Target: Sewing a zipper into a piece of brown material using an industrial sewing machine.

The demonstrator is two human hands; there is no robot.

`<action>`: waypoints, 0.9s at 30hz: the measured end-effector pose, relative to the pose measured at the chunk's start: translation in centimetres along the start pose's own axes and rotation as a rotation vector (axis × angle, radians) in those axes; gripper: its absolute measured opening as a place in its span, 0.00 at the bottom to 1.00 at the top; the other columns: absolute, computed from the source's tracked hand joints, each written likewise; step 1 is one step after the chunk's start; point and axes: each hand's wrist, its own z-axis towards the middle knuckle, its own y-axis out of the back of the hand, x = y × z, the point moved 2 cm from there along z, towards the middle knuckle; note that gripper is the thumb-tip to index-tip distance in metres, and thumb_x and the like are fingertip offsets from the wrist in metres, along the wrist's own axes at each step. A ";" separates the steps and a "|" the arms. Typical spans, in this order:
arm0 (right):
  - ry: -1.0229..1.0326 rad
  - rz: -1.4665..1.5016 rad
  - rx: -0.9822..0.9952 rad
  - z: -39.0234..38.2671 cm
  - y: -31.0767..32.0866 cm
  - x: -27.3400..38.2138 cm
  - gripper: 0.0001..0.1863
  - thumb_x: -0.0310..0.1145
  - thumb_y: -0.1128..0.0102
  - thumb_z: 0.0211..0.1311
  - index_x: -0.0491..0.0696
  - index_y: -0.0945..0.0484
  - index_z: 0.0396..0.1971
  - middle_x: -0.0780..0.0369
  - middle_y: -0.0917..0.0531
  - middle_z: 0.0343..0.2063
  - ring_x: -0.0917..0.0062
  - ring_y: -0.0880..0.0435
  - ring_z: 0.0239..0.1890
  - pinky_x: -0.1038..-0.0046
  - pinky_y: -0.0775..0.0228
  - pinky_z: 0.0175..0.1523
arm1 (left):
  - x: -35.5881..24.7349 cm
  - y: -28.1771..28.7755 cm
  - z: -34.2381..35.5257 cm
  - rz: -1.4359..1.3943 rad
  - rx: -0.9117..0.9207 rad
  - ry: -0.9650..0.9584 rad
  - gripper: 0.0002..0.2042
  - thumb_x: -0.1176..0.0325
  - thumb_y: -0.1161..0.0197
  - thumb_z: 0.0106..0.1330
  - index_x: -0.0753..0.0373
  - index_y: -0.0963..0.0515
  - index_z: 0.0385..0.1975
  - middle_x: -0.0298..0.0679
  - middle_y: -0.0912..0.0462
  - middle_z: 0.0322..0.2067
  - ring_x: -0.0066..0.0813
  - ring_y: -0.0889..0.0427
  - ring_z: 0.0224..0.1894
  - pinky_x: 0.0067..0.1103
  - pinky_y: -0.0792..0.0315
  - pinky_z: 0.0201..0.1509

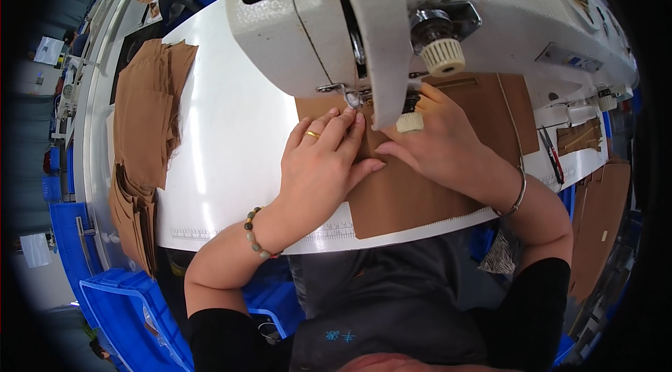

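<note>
i see the left hand [318, 162] flat and the right hand [442, 139] thumb-splayed, both resting on, not pinching, brown fabric [413, 204] at the white industrial sewing machine [276, 36].

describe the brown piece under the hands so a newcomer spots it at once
Find the big white sewing machine, then the white table below it. The brown piece lies flat there, under the left hand and right hand. Unlike the brown stack at the table's left, it reaches beneath the machine's head, with both hands on it.
</note>
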 end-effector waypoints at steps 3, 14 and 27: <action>0.013 -0.016 -0.009 0.0 0.0 -0.1 0.14 0.42 0.27 0.52 0.46 0.11 0.27 0.58 0.13 0.42 0.64 0.18 0.56 0.58 0.31 0.65 | 0.1 0.1 0.1 -0.003 -0.003 -0.003 0.30 0.50 0.25 0.55 0.68 0.16 0.51 0.43 0.18 0.59 0.38 0.19 0.62 0.31 0.27 0.59; -0.019 -0.012 -0.036 0.5 -0.1 -0.4 0.15 0.43 0.28 0.54 0.46 0.11 0.33 0.58 0.13 0.47 0.67 0.18 0.55 0.58 0.31 0.65 | 0.6 -0.3 0.5 0.005 -0.004 -0.005 0.26 0.51 0.27 0.59 0.68 0.15 0.47 0.45 0.18 0.58 0.42 0.19 0.61 0.34 0.27 0.60; -0.021 -0.053 0.009 0.6 -0.3 -0.6 0.20 0.45 0.29 0.57 0.44 0.12 0.42 0.58 0.14 0.50 0.68 0.18 0.56 0.58 0.33 0.68 | 0.7 -0.2 0.8 0.021 -0.011 0.003 0.24 0.51 0.28 0.59 0.66 0.15 0.45 0.43 0.17 0.56 0.41 0.17 0.55 0.34 0.26 0.58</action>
